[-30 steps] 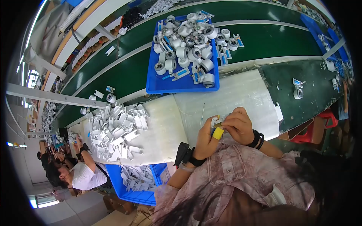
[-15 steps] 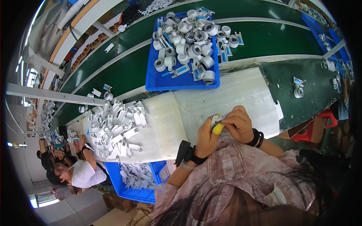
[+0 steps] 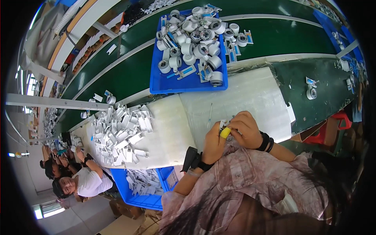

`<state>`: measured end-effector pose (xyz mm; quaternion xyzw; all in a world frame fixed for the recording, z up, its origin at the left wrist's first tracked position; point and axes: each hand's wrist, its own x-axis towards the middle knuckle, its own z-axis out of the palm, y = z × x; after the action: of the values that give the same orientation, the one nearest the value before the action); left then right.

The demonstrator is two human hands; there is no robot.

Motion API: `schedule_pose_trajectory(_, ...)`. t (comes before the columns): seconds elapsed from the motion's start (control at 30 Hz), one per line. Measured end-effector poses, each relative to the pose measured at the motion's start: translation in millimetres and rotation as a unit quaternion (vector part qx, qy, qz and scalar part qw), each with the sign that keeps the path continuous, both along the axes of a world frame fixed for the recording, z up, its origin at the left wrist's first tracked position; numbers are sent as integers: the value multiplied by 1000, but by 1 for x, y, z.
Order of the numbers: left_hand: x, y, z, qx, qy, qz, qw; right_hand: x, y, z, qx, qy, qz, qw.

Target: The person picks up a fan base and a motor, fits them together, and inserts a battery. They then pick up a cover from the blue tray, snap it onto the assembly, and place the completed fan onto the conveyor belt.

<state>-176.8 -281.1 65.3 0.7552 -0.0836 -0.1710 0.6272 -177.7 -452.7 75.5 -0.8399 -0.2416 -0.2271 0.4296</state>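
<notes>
Close in front of my chest, my left hand (image 3: 213, 145) is closed around a small white plastic part (image 3: 223, 124), mostly hidden by the fingers. A yellow band (image 3: 225, 132) shows at my left thumb, apparently wrapped round it. My right hand (image 3: 248, 132) is pinched against the same part, its fingertips meeting the left ones. Beyond the hands, a thin screwdriver-like tool (image 3: 210, 114) lies on the pale work mat (image 3: 239, 94). To the left spreads a heap of white plastic pieces (image 3: 121, 133).
A blue tray (image 3: 156, 84) full of round white-and-grey units stands at the far middle. More white pieces fill a blue bin (image 3: 145, 203) below the table edge. One loose unit (image 3: 311, 93) lies on the green surface at right. A co-worker (image 3: 92, 180) sits at left.
Both hands stay together at nearly the same spot, with slight finger movement around the part. The co-worker at left has shifted their head and hands.
</notes>
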Motion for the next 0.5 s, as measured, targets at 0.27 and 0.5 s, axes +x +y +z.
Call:
schedule_pose_trajectory(0.27,0,-1,11,-44,-2,-43,998,0,-7,-7,39,-15,34,999)
schedule_pose_trajectory(0.5,-9,0,1,-108,24,-49,993,-5,-11,-6,27,8,67,997)
